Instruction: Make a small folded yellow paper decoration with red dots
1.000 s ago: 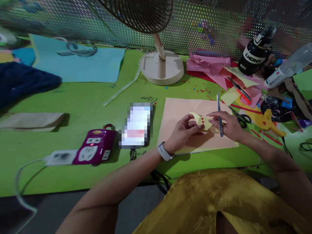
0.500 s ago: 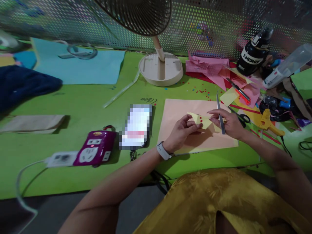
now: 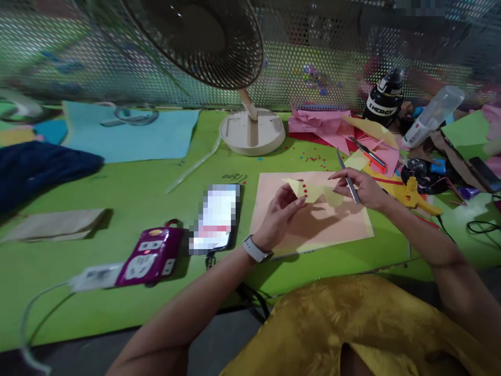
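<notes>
Between my hands is a pale yellow piece of paper (image 3: 318, 194) with several small red squares in a row near its left end. My left hand (image 3: 282, 208), with a watch at the wrist, pinches that left end between thumb and fingers. At the other end, my right hand (image 3: 362, 189) pinches the paper with thumb and fingertips. Metal tweezers (image 3: 349, 184) are tucked in the same hand, their tip pointing up and away. Beneath both hands lies a peach sheet of paper (image 3: 270, 224) on the green table.
A phone (image 3: 217, 216) and a purple power socket box (image 3: 151, 256) lie to the left. Behind stands a fan (image 3: 252, 133). Pink paper scraps (image 3: 321, 121), a cutter (image 3: 368, 154), a yellow glue gun (image 3: 417, 198) and a black bottle (image 3: 383, 102) crowd the right.
My view has shifted, so the table things sit lower in the picture. Both hands have lifted the yellow paper a little, and it now looks more stretched out between them.
</notes>
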`<action>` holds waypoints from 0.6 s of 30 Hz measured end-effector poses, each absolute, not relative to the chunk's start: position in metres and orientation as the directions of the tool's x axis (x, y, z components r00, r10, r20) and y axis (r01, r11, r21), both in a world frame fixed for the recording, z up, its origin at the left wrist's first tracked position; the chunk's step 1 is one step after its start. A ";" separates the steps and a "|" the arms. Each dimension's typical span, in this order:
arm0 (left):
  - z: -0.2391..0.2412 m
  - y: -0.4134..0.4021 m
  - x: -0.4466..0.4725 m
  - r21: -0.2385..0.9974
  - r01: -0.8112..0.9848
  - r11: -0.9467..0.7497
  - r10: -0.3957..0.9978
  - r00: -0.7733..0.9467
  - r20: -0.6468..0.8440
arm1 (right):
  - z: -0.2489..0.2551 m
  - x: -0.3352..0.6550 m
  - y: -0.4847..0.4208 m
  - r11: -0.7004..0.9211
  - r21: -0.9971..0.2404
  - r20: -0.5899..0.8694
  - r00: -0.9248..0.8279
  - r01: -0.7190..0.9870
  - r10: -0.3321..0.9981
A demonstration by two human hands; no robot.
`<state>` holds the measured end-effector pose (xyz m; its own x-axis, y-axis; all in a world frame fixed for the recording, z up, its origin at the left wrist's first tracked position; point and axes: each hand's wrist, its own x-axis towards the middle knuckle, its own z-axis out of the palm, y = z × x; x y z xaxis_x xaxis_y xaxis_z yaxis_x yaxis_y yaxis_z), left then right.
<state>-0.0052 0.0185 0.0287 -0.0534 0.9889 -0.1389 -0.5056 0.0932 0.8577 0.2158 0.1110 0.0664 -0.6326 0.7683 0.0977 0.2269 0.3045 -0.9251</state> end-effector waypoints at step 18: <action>0.023 0.012 0.006 0.881 -0.346 0.322 0.934 -0.039 -0.356 | 0.070 0.208 0.095 0.615 -0.720 0.329 -0.623 0.321 0.710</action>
<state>0.0060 0.0119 0.0228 -0.0389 0.9336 -0.3563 -0.3464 0.3218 0.8812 0.2081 0.0955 0.0698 -0.6227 0.7100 0.3289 0.3210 0.6151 -0.7201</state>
